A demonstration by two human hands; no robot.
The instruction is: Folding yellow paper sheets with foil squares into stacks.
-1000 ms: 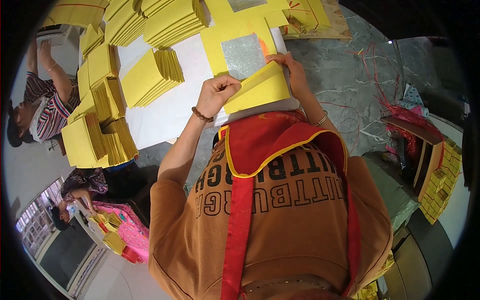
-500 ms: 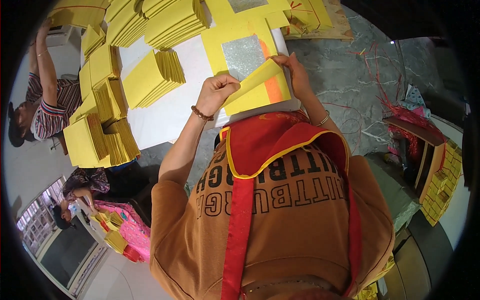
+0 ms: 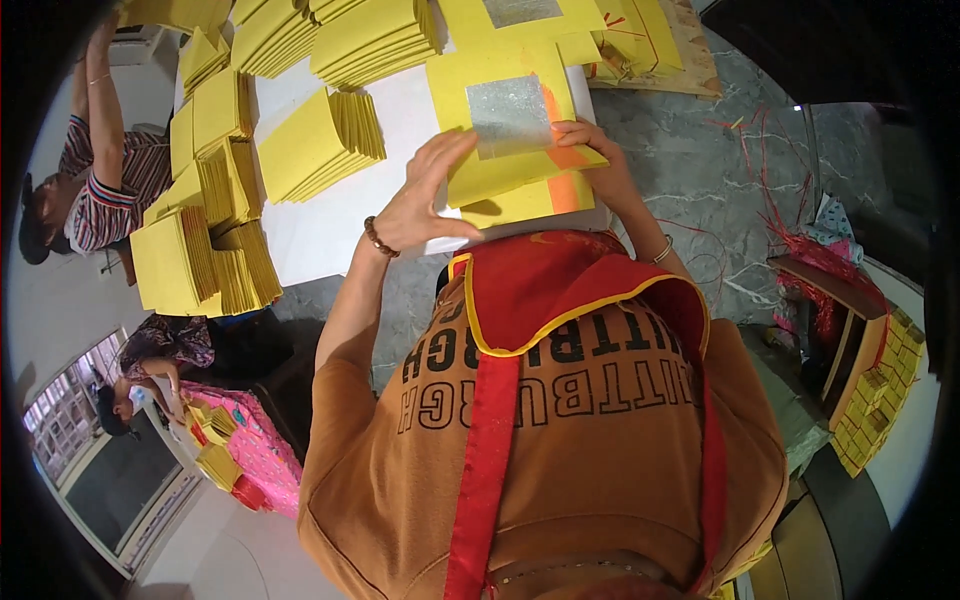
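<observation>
A yellow paper sheet with a silver square (image 3: 510, 110) and an orange strip lies at the table's near edge. Its near flap (image 3: 510, 178) is lifted and bent over toward the silver square. Beside the flap's left end, my left hand (image 3: 425, 195) is open, thumb stretched away from the fingers, nothing gripped. My right hand (image 3: 605, 165) holds the flap's right end, its fingertips on the orange strip. Part of the right hand's grip is hidden by the paper. Left of the sheet sits a fanned stack of folded yellow papers (image 3: 315, 150).
More folded yellow stacks (image 3: 180, 255) line the left side of the white table (image 3: 300, 240). Another silver-square sheet (image 3: 520, 10) lies beyond mine. Bundled yellow paper (image 3: 640, 40) is at the far right. Co-workers (image 3: 110, 170) work at the left. Red strands (image 3: 820, 255) hang over furniture at right.
The flap has been bent farther away from me, over the sheet. My left hand has let go of its edge and spread open. The right hand has come lower on the right edge.
</observation>
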